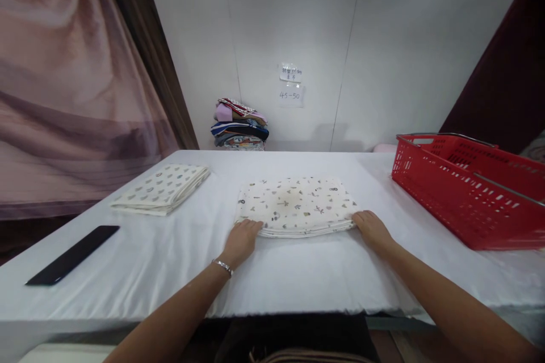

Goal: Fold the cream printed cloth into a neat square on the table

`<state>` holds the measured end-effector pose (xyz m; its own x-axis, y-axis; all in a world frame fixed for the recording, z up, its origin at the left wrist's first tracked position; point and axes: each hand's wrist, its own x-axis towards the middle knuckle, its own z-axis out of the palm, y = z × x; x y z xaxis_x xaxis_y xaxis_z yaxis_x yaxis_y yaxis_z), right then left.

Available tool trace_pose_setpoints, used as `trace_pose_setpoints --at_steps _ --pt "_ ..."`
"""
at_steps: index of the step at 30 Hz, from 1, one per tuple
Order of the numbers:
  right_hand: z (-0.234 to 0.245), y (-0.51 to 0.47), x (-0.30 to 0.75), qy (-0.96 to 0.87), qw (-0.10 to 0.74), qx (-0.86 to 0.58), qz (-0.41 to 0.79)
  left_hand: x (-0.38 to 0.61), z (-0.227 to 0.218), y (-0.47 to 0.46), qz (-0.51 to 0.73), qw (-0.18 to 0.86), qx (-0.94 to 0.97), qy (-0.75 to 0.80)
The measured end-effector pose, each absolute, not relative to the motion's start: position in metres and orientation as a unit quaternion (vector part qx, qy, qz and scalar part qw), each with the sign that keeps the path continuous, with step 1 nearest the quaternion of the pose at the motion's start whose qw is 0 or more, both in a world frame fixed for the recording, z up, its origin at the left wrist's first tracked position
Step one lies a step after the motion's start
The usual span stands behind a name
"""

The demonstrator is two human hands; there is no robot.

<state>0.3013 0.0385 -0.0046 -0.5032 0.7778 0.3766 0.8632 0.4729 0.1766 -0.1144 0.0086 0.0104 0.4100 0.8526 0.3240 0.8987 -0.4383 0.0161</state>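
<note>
A folded white cloth [298,201] with small printed plants and figures lies flat on the white-covered table in front of me. My left hand [242,238] grips its near left corner, thumb and fingers closed at the edge. At the near right corner, my right hand [371,229] holds the same cloth in the same way. Several layers show along the near edge between the hands. The undersides of both hands and the fingertips under the cloth are hidden.
Left on the table [170,261] lie another folded cloth [164,187] with grey hearts and a flat black phone-like slab [74,254]. A red basket [464,193] stands at the right. Stacked folded fabrics [240,125] and paper labels [292,95] are by the back wall.
</note>
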Motion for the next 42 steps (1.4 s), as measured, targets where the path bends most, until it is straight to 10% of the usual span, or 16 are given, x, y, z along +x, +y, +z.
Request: trace_pose_setpoints --at_steps 42 --pt "-0.013 -0.005 0.195 -0.895 0.172 -0.393 -0.121 -0.068 -0.001 -0.017 -0.149 0.094 -0.895 -0.411"
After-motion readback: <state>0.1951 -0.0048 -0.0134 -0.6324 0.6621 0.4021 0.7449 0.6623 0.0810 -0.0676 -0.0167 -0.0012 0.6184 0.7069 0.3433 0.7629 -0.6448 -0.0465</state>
